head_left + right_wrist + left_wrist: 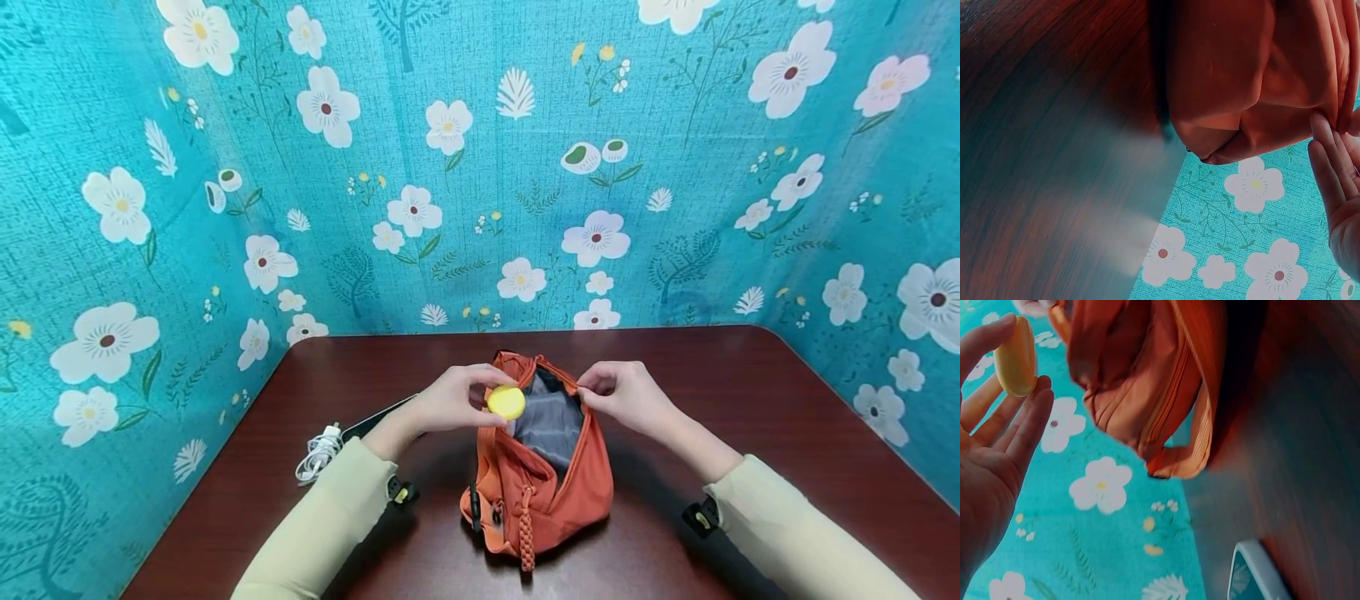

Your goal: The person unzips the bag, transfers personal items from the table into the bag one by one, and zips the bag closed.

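Left of the bag: white charger [324, 452], cable bundled; beside it, a dark flat device [372, 418], partly behind the forearm. Both outside the bag. Left hand [448, 402]: thumb and fingers pinching the yellow round case [506, 402], held up at the left side of the bag's mouth, clear of the fabric in the left wrist view. Bag [581, 500] itself: on the counter [750, 392], unzipped, grey lining showing; can't tell what's deeper in. Right hand [628, 393]: fingers gripping the right edge of the mouth. Status, my read: opening done; yellow case not in yet. Charger and device untouched.
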The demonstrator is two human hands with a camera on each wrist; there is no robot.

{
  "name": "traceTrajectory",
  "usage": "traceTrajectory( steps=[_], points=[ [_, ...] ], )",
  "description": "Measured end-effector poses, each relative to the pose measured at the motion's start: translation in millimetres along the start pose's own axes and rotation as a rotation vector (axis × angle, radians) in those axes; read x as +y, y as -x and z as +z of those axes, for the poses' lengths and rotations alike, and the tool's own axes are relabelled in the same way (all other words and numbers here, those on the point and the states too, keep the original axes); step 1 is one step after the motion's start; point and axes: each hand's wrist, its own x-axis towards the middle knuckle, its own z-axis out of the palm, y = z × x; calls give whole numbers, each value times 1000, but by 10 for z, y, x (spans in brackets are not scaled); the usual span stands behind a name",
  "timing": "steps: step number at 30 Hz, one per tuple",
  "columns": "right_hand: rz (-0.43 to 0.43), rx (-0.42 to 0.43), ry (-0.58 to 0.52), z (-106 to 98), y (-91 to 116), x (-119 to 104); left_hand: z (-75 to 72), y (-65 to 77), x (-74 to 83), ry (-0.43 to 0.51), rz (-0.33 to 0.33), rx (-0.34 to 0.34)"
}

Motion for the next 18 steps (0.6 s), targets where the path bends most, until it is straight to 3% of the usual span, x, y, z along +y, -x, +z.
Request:
traceTrajectory(
  steps=[15,18],
  points=[
    [32,0,-22,8,-2,-11,278,-301,-40,-14,6,-34],
    [24,-2,-40,11,-12,-14,317,-340,-41,-55,7,-40]
  ],
)
